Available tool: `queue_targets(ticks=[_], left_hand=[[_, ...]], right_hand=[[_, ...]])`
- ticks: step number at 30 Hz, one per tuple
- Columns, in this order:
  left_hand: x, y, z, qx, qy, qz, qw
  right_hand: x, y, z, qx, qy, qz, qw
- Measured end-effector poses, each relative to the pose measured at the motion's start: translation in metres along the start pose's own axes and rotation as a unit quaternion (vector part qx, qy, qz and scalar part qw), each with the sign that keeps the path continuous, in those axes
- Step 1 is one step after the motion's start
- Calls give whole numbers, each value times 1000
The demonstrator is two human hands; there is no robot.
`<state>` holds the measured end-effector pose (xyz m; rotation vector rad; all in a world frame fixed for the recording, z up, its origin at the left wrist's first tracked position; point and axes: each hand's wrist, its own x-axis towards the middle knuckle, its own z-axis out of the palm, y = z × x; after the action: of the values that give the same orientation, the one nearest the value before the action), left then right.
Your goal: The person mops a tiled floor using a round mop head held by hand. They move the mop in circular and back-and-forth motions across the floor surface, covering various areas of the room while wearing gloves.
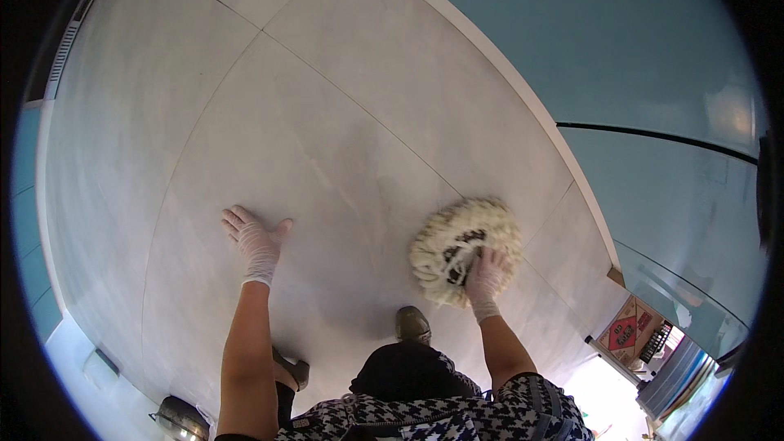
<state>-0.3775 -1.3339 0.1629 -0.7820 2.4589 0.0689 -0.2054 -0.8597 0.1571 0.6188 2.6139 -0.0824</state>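
Note:
A round mop head [456,226] with cream strands and a brown centre lies on the pale tiled floor [343,147]. My right hand [488,275], in a thin white glove, holds it at the near right of its centre. The strands look blurred at the far edge. My left hand [254,242], gloved the same way, has its fingers spread and holds nothing. It is low over the floor or resting on it; I cannot tell which. Nearest to me, a dark shoe [413,324] shows between my arms, and another shoe [297,373] lies beside my left forearm.
Blue-green cabinet panels [649,43] run along the right above a pale baseboard [465,21]. At lower right stand a printed cardboard box [631,331] and a stack of flat items [674,380]. A metal pot [180,419] sits at lower left. A slotted vent strip [64,52] edges the upper left.

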Motion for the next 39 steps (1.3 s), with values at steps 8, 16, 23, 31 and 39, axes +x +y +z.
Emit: queue_targets(ticks=[8, 16, 23, 31, 39], left_hand=[[-3, -5, 5, -31, 11, 10, 999], [-5, 7, 4, -35, -10, 7, 999], [0, 6, -4, -2, -22, -12, 1000], [-4, 4, -10, -38, -19, -7, 999], [-6, 11, -1, -31, -30, 9, 999]], right_hand=[[174, -64, -71, 65, 167, 26, 984], [193, -394, -105, 82, 245, -377, 889], [135, -267, -103, 54, 100, -375, 920], [132, 27, -55, 150, 159, 94, 971], [253, -141, -111, 166, 149, -12, 975]])
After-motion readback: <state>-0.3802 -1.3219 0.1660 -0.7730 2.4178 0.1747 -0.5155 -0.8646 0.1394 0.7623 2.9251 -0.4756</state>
